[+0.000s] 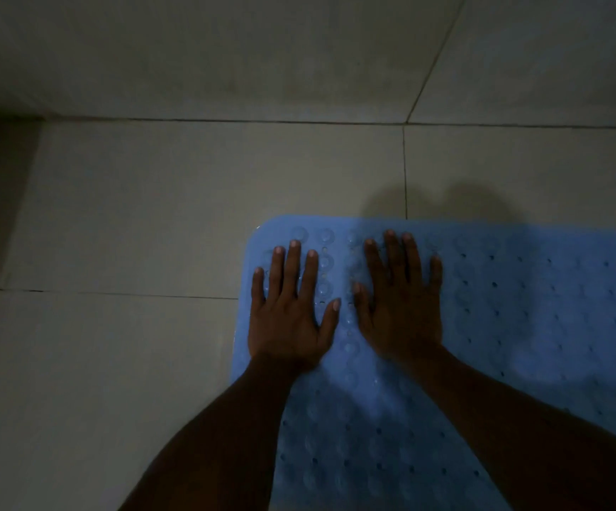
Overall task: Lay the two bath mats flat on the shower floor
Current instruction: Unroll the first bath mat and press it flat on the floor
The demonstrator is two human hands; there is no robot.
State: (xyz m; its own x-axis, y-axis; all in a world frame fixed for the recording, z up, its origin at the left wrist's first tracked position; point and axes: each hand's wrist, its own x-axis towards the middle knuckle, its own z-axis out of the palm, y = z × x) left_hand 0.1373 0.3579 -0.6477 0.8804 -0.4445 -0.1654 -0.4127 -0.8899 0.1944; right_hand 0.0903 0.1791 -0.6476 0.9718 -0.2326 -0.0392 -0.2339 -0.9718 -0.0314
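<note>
Mat: a light blue rubber bath mat point(501, 326), dotted with small holes and round suction cups, lies flat on the floor; only one mat is in view.
Floor: large pale grey tiles point(133, 223) with dark grout lines, bare to the left of the mat and beyond it.
Left hand point(291, 311): palm down, fingers spread, flat on the mat's far left corner, gripping nothing.
Right hand point(402, 304): just beside the left, also flat on the mat, fingers apart, grasping nothing.
Light: dim, with the hands' shadows falling past the mat's far edge.
</note>
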